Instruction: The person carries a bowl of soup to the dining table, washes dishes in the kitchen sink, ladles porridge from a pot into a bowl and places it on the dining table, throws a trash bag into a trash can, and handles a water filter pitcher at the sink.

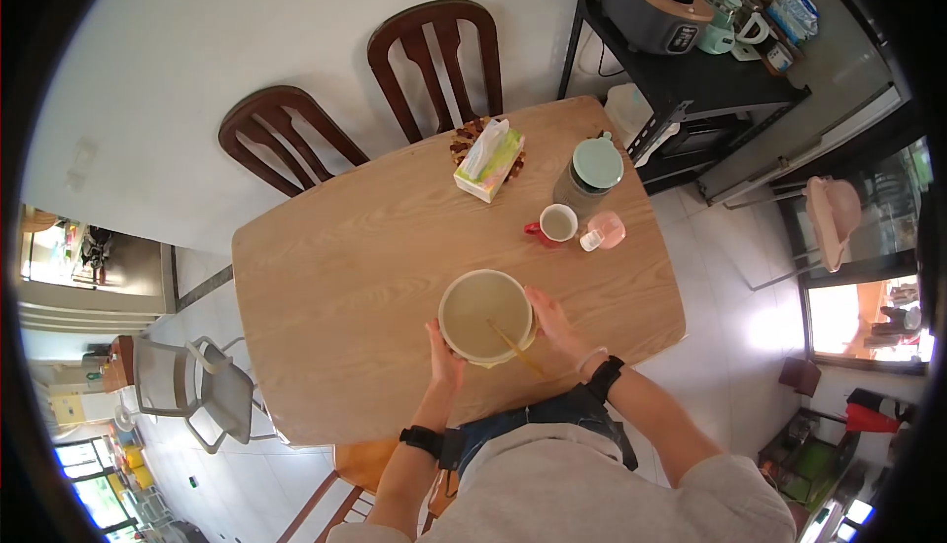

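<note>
Here, the left hand (pixel 447 357) and the right hand (pixel 552 320) clasp the bowl (pixel 478 304) from opposite sides, probably for keeping it level, at the table's (pixel 340 321) near part; a utensil (pixel 514 346) leans inside.

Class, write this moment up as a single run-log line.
left hand: clasping bowl | right hand: clasping bowl's opposite side | wooden utensil: leaning over bowl's rim | bowl lifted off table: unclear

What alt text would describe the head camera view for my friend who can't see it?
A person's left hand and right hand hold a large pale bowl with a thin utensil in it, at a wooden table. Farther back are a red-handled mug, a green-lidded jar and a tissue box.
</note>
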Tool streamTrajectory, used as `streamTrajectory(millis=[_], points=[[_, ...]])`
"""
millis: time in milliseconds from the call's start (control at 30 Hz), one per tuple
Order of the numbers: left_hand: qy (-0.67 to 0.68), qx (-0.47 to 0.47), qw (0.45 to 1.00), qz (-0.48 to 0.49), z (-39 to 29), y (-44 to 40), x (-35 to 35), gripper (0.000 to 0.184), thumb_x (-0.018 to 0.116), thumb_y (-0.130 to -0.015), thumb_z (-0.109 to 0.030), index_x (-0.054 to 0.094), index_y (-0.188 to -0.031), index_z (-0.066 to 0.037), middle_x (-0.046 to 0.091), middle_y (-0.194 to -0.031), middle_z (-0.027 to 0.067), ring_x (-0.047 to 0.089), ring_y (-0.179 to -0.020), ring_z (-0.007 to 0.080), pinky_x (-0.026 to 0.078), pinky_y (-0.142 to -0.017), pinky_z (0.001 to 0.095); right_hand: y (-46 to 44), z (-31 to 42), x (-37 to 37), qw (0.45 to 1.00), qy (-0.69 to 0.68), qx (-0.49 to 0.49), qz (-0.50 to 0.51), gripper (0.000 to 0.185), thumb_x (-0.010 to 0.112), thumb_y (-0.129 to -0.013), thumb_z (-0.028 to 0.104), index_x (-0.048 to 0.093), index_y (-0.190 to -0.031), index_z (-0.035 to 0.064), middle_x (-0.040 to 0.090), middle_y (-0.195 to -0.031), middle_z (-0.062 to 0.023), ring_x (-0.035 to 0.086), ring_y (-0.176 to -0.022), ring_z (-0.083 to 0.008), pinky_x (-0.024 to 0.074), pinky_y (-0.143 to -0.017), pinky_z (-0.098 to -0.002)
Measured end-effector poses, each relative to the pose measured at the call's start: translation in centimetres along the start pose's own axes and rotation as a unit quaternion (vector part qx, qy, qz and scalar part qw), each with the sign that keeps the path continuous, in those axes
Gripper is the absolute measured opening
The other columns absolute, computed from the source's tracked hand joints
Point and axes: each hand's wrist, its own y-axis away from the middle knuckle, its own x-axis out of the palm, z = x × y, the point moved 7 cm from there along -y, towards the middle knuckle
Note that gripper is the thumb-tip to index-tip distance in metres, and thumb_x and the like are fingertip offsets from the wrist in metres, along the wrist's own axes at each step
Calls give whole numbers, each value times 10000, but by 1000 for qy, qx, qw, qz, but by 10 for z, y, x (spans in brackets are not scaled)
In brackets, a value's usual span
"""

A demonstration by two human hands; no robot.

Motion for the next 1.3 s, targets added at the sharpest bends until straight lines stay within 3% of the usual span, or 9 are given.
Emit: streamTrajectory(millis=[567, 667, 767, 833, 933, 1000, 1133, 1233, 1300], points=[[21, -21, 999, 14, -9, -23, -3, 685, 228, -907, -629, 196, -1424, -182, 249, -1443, 77, 295, -1301, 280, 325, -992, 516, -26, -6, 4, 1000, -5, -22, 0, 505, 464, -927, 412, 523, -1176, -23, 566, -1148, -114, 497, -1105, -193, 368, -936, -307], [62, -59, 995, -54, -3, -29, -21, 702, 245, -902, -636, 265, -1398, -140, 316, -1405, 114, 352, -1259, 287, 331, -990, 494, -23, 10, 6, 998, 56, -34, 24, 506, 444, -938, 403, 488, -1209, -22, 565, -1142, -127, 502, -1101, -204, 369, -933, -310], [6, -138, 989, -53, 1, -42, -52, 721, 381, -857, -656, 337, -1347, -128, 451, -1257, 108, 462, -1130, 293, 400, -905, 511, -53, -37, -7, 984, 116, -133, 33, 522, 424, -942, 404, 444, -1256, -12, 560, -1154, -157, 510, -1099, -216, 380, -921, -316], [-242, -161, 953, -86, -15, -66, -87, 677, 455, -838, -628, 406, -1270, -109, 515, -1126, 94, 516, -1023, 254, 437, -834, 459, -69, -64, -20, 979, 152, -134, -8, 543, 415, -940, 413, 418, -1277, -13, 547, -1178, -191, 518, -1104, -231, 403, -896, -331], [-490, -116, 859, -90, -64, -122, -125, 489, 529, -853, -485, 510, -1130, -82, 582, -904, 61, 547, -777, 165, 468, -638, 327, -33, -14, -30, 979, 196, 51, 14, 568, 422, -925, 432, 413, -1292, -1, 550, -1158, -240, 553, -1059, -302, 445, -843, -381], [-468, -92, 878, -52, -117, -144, -89, 332, 583, -841, -417, 524, -919, -100, 541, -761, 9, 494, -632, 113, 427, -542, 271, -37, -9, -43, 966, 258, -19, -15, 533, 455, -906, 407, 448, -1254, 3, 576, -1098, -245, 577, -996, -339, 462, -815, -416], [-513, -28, 855, 67, -185, -232, -30, 279, 599, -846, -345, 501, -803, -88, 540, -723, 4, 518, -604, 103, 429, -521, 253, -53, -23, -65, 846, 524, -84, -54, 411, 511, -863, 325, 524, -1143, 25, 632, -923, -215, 598, -898, -381, 468, -800, -459], [-566, -35, 818, 95, -215, -273, 20, 297, 596, -847, -353, 531, -836, -64, 561, -761, 21, 556, -673, 117, 464, -555, 268, -28, 42, -23, 789, 606, -72, 73, 367, 566, -823, 261, 542, -1098, 18, 598, -969, -208, 564, -950, -387, 464, -800, -448], [-575, -51, 813, 83, -229, -292, 50, 306, 600, -845, -345, 553, -907, -49, 572, -795, 35, 569, -702, 127, 479, -584, 269, -26, 71, 5, 808, 560, -114, 145, 378, 556, -827, 265, 524, -1097, 3, 579, -1036, -219, 579, -902, -389, 461, -794, -477]])
